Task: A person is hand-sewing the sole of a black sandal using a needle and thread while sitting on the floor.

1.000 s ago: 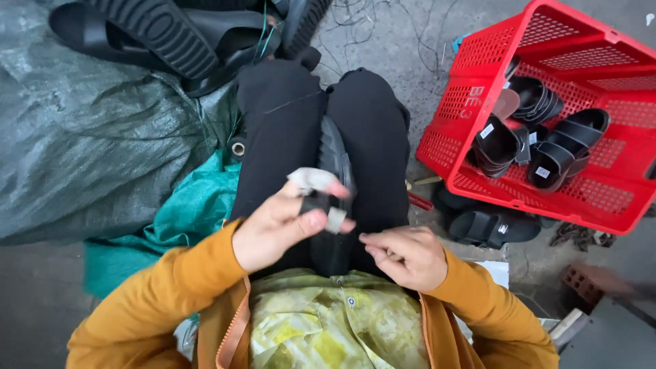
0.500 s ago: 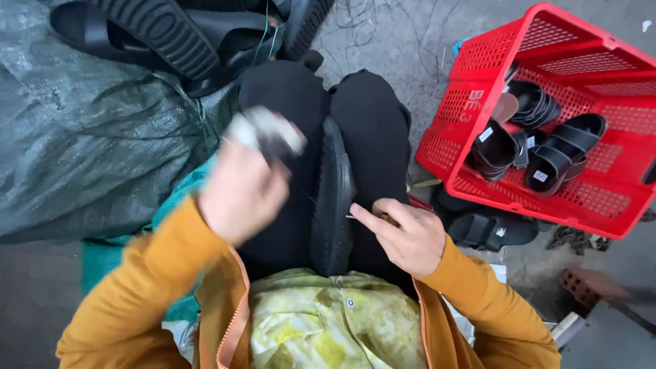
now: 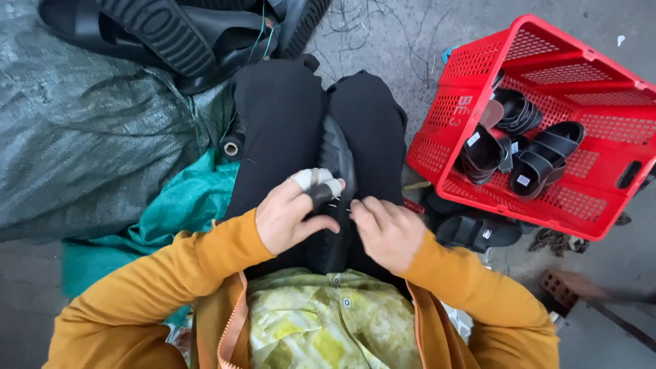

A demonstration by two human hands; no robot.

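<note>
Grey concrete floor, a red crate [image 3: 601,147] of black sandals nearby. Left hand [image 3: 290,215] pinches the black sandal [image 3: 335,160] on the lap; right hand [image 3: 386,232] grips its edge, fingers curled

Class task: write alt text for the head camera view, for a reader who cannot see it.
Seen from above, a seated person in orange sleeves holds a black sandal upright between their knees, left hand with taped fingers gripping it and right hand pinching beside it. A red crate of black sandals stands at right; a grey tarp lies at left.

Red crate [image 3: 478,89] on concrete floor [image 3: 410,34]
</note>
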